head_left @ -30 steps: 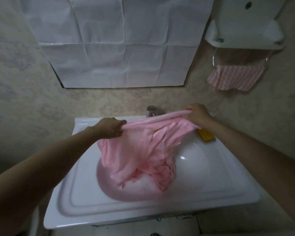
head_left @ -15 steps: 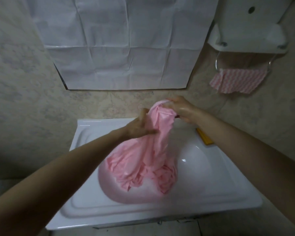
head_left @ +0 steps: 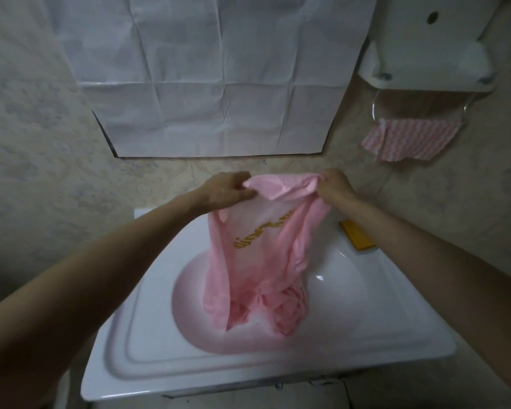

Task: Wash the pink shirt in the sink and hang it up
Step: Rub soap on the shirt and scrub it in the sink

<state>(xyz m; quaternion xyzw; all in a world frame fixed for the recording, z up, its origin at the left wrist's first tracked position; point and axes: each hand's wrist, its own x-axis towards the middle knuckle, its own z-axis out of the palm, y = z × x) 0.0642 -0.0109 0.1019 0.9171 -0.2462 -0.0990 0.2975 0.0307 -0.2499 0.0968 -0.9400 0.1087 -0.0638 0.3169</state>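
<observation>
The pink shirt (head_left: 266, 249) with gold lettering hangs over the white sink (head_left: 366, 329), its lower part bunched in the basin. My left hand (head_left: 224, 190) grips the shirt's top edge on the left. My right hand (head_left: 335, 185) grips the same edge on the right. Both hands hold it up in front of the wall behind the sink. The tap is hidden behind the shirt.
A yellow soap bar (head_left: 357, 234) lies on the sink's right rim. A pink-striped cloth (head_left: 410, 138) hangs from a metal rail under a white wall shelf (head_left: 425, 66) at the upper right. White creased paper (head_left: 213, 72) covers the wall above.
My hands came together with the shirt bunched between them, then moved apart again. The shirt now hangs higher and flatter, showing its gold lettering.
</observation>
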